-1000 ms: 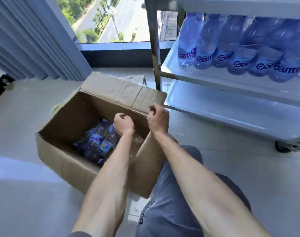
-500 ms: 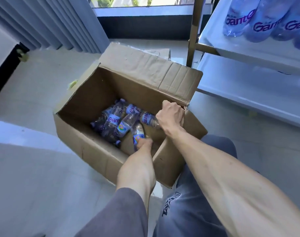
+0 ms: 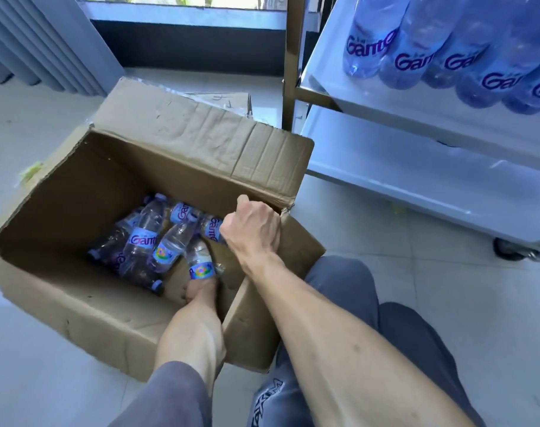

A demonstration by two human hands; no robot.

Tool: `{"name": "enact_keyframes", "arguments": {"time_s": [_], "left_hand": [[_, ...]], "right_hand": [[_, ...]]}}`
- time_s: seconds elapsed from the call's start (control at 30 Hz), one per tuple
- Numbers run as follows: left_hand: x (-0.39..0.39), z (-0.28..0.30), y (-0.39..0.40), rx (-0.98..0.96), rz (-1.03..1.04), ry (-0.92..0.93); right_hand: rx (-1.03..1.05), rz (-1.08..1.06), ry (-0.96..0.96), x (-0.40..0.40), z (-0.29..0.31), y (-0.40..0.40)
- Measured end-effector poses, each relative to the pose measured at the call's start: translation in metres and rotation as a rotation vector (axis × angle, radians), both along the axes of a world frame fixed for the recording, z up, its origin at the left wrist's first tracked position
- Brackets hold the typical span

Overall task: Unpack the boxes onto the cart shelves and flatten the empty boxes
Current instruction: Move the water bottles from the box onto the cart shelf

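Observation:
An open brown cardboard box sits on the floor in front of me. Several small Gamte water bottles lie in a heap on its bottom. My left hand reaches deep into the box and grips the lower end of one bottle with a colourful label; its fingers are mostly hidden. My right hand is curled over the top edge of the box's right wall. To the right stands the white cart, with a row of large Gamte bottles on its upper shelf.
The cart's lower shelf is bare where it shows, and a caster rests on the tiles at right. A flat piece of cardboard lies behind the box. Grey curtains and a window sill line the far side. My knees are below the box.
My left hand went from the box's rim down inside to the bottle with the colourful label. My view tipped down and closer. The right hand stayed on the box's edge.

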State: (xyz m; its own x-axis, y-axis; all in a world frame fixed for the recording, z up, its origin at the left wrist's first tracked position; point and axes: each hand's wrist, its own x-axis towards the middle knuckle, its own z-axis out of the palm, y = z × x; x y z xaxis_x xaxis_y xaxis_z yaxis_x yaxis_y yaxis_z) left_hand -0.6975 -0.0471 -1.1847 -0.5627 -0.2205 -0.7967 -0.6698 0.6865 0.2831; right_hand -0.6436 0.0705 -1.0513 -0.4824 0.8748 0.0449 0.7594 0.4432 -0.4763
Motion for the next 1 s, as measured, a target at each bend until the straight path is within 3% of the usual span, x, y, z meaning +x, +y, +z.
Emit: {"name": "enact_keyframes", "arguments": {"time_s": [0.2, 0.27, 0.37, 0.43, 0.5, 0.6, 0.73, 1.0], "left_hand": [[0.004, 0.025, 0.015, 0.169, 0.236, 0.104], [0.004, 0.039, 0.028, 0.297, 0.413, 0.147], [0.002, 0.067, 0.044, 0.528, 0.501, -0.001], [0.005, 0.082, 0.051, 0.613, 0.668, -0.014], [0.014, 0.103, 0.059, 0.816, 0.797, -0.03], [0.023, 0.128, 0.067, 0.994, 0.814, -0.067], [0.031, 0.151, 0.071, 1.045, 0.779, -0.025], [0.06, 0.166, 0.051, 1.217, 0.648, 0.04]], "right_hand": [[-0.059, -0.014, 0.058, 0.001, 0.007, 0.001], [-0.065, -0.017, 0.085, 0.004, 0.009, 0.002], [-0.083, -0.028, 0.127, 0.009, 0.014, 0.004], [-0.119, -0.043, 0.155, 0.015, 0.016, 0.001], [-0.162, -0.013, 0.175, 0.025, 0.018, -0.003], [-0.239, 0.07, 0.217, 0.04, 0.028, -0.004], [-0.449, -0.099, 0.445, 0.05, 0.051, -0.004], [-0.459, -0.245, 0.57, 0.092, 0.072, -0.019]]}}
